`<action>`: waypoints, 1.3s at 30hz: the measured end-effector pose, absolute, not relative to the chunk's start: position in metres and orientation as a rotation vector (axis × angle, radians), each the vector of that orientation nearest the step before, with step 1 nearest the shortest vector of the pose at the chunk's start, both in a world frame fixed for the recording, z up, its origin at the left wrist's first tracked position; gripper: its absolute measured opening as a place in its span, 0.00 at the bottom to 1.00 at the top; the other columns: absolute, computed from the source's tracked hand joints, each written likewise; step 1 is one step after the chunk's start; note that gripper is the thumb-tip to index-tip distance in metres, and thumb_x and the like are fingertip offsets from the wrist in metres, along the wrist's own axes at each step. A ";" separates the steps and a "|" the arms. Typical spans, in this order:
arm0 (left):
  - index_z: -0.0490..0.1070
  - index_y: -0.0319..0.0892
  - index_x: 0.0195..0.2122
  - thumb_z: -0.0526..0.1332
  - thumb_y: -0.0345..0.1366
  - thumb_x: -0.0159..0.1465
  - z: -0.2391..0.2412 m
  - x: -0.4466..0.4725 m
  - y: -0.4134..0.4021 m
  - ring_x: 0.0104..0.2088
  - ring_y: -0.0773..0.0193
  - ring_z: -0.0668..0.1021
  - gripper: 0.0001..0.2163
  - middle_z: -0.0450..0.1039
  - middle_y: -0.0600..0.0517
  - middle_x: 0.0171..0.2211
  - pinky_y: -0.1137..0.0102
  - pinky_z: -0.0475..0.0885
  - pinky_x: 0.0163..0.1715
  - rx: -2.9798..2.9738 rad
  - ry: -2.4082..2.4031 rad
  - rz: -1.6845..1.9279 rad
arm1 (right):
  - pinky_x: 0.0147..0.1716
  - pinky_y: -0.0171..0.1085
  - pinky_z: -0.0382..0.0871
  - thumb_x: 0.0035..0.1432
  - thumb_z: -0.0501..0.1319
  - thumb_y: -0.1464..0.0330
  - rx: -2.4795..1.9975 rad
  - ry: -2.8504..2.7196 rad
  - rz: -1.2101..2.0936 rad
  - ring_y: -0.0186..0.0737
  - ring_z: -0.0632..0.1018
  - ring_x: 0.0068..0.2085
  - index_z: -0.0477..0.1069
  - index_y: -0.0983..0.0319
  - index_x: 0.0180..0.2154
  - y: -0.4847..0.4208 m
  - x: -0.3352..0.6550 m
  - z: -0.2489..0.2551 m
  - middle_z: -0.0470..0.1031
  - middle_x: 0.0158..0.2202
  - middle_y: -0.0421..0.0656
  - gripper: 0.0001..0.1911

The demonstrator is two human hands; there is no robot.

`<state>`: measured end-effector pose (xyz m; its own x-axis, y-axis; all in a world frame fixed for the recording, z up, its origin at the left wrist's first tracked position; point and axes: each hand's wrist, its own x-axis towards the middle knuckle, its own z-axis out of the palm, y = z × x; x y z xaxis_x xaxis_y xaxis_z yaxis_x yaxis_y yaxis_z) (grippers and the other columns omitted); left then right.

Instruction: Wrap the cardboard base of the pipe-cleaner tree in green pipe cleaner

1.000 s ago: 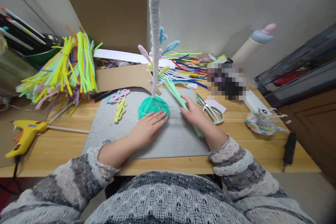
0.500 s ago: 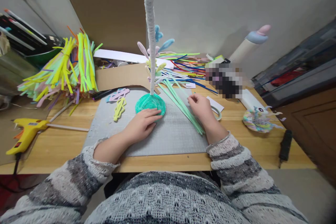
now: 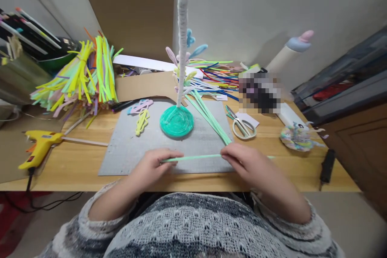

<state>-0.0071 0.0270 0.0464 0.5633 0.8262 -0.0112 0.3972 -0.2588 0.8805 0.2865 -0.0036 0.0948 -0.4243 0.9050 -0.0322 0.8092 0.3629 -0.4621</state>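
Note:
My left hand (image 3: 152, 166) and my right hand (image 3: 244, 162) hold one light green pipe cleaner (image 3: 196, 157) level between them, just above the near edge of the grey cutting mat (image 3: 121, 153). Its right end sticks out past my right hand. Beyond it on the mat stands a tall white wrapped stem (image 3: 182, 44) on a round teal coiled base (image 3: 177, 120). A bundle of light green pipe cleaners (image 3: 208, 116) lies slanted to the right of the base.
Scissors (image 3: 242, 125) lie right of the mat. A yellow glue gun (image 3: 39, 149) rests at the left, with a heap of neon pipe cleaners (image 3: 81, 74) behind it. Small pink and yellow looped shapes (image 3: 141, 115) sit on the mat. A black tool (image 3: 327, 166) lies far right.
My left hand has left the teal base and my right hand has left the bundle. Both have come toward me with a single green pipe cleaner held between them.

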 end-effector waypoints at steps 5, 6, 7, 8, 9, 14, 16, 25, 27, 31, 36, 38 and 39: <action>0.76 0.43 0.45 0.60 0.36 0.61 0.031 -0.021 -0.001 0.38 0.62 0.80 0.12 0.80 0.48 0.39 0.65 0.75 0.41 1.777 1.157 0.546 | 0.33 0.38 0.68 0.63 0.52 0.72 -1.642 -2.513 0.640 0.41 0.77 0.34 0.70 0.61 0.34 -0.015 0.262 0.072 0.77 0.33 0.44 0.09; 0.76 0.43 0.45 0.60 0.36 0.61 0.029 -0.024 -0.005 0.38 0.62 0.80 0.12 0.80 0.48 0.40 0.65 0.75 0.41 1.776 1.173 0.568 | 0.33 0.38 0.69 0.64 0.52 0.72 -1.655 -2.522 0.667 0.42 0.77 0.34 0.71 0.61 0.34 -0.017 0.259 0.069 0.77 0.32 0.44 0.10; 0.76 0.43 0.44 0.60 0.36 0.62 0.027 -0.026 -0.009 0.38 0.62 0.80 0.11 0.80 0.48 0.39 0.65 0.76 0.41 1.787 1.175 0.598 | 0.33 0.39 0.69 0.64 0.51 0.71 -1.659 -2.513 0.705 0.42 0.77 0.34 0.71 0.60 0.35 -0.019 0.256 0.066 0.77 0.33 0.45 0.10; 0.77 0.43 0.42 0.59 0.35 0.63 0.025 -0.029 -0.011 0.37 0.63 0.80 0.10 0.80 0.48 0.38 0.65 0.76 0.40 1.807 1.162 0.629 | 0.35 0.40 0.71 0.64 0.51 0.70 -1.648 -2.488 0.748 0.43 0.78 0.36 0.71 0.60 0.36 -0.021 0.252 0.063 0.78 0.34 0.45 0.10; 0.77 0.43 0.41 0.58 0.34 0.63 0.023 -0.031 -0.013 0.36 0.63 0.80 0.09 0.80 0.48 0.36 0.65 0.76 0.40 1.833 1.138 0.659 | 0.38 0.41 0.72 0.65 0.51 0.68 -1.621 -2.452 0.783 0.43 0.78 0.39 0.72 0.60 0.39 -0.022 0.248 0.060 0.79 0.38 0.46 0.11; 0.76 0.42 0.42 0.55 0.32 0.66 0.022 -0.045 -0.020 0.32 0.67 0.80 0.10 0.80 0.49 0.32 0.69 0.76 0.36 1.934 0.891 0.668 | 0.61 0.59 0.55 0.65 0.49 0.58 -1.724 -2.243 0.531 0.55 0.62 0.65 0.59 0.63 0.62 -0.017 0.220 0.027 0.63 0.63 0.56 0.27; 0.75 0.43 0.44 0.54 0.31 0.67 0.025 -0.053 -0.023 0.34 0.67 0.80 0.11 0.80 0.50 0.34 0.70 0.75 0.37 1.945 0.799 0.584 | 0.62 0.64 0.48 0.61 0.53 0.53 -1.884 -2.226 0.437 0.64 0.52 0.68 0.53 0.71 0.64 -0.014 0.202 0.012 0.52 0.67 0.63 0.38; 0.76 0.45 0.43 0.55 0.32 0.67 0.035 -0.085 -0.051 0.38 0.67 0.81 0.10 0.81 0.52 0.37 0.72 0.74 0.40 1.847 0.704 0.496 | 0.67 0.48 0.46 0.63 0.50 0.52 -1.155 -2.597 0.877 0.48 0.47 0.70 0.43 0.69 0.68 -0.007 0.104 0.033 0.46 0.70 0.54 0.40; 0.77 0.45 0.42 0.55 0.32 0.67 0.034 -0.089 -0.057 0.37 0.67 0.81 0.10 0.81 0.51 0.37 0.72 0.74 0.39 1.833 0.738 0.525 | 0.68 0.45 0.44 0.66 0.45 0.53 -1.031 -2.475 0.920 0.41 0.48 0.70 0.40 0.66 0.68 -0.003 0.112 0.043 0.44 0.70 0.49 0.38; 0.77 0.46 0.43 0.55 0.33 0.67 0.031 -0.098 -0.067 0.37 0.68 0.80 0.10 0.81 0.51 0.37 0.73 0.74 0.39 1.789 0.729 0.535 | 0.67 0.55 0.39 0.67 0.37 0.54 -1.502 -2.053 0.716 0.52 0.44 0.70 0.42 0.75 0.67 0.002 0.175 0.032 0.41 0.70 0.58 0.38; 0.77 0.45 0.42 0.56 0.35 0.67 0.030 -0.103 -0.075 0.36 0.68 0.80 0.10 0.80 0.51 0.36 0.74 0.74 0.36 1.730 0.684 0.532 | 0.65 0.60 0.41 0.61 0.52 0.54 -2.057 -2.047 0.308 0.66 0.46 0.69 0.51 0.77 0.64 -0.007 0.180 0.000 0.47 0.68 0.64 0.41; 0.77 0.46 0.43 0.56 0.36 0.67 0.033 -0.105 -0.077 0.36 0.68 0.80 0.10 0.80 0.51 0.36 0.73 0.74 0.37 1.772 0.688 0.544 | 0.67 0.54 0.41 0.60 0.54 0.52 -1.847 -2.234 0.389 0.62 0.47 0.69 0.52 0.77 0.64 -0.013 0.137 0.004 0.48 0.68 0.62 0.42; 0.77 0.46 0.43 0.56 0.36 0.67 0.035 -0.105 -0.078 0.36 0.68 0.80 0.10 0.80 0.51 0.36 0.73 0.74 0.37 1.795 0.694 0.546 | 0.68 0.52 0.40 0.60 0.54 0.52 -1.656 -2.345 0.485 0.59 0.49 0.69 0.52 0.76 0.64 -0.015 0.113 0.010 0.50 0.68 0.61 0.41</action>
<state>-0.1053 -0.0784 0.0350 0.7237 0.6894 0.0313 0.1931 -0.2458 0.9499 0.1134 -0.0154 0.0097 -0.3349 0.9423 -0.0033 0.8661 0.3064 -0.3949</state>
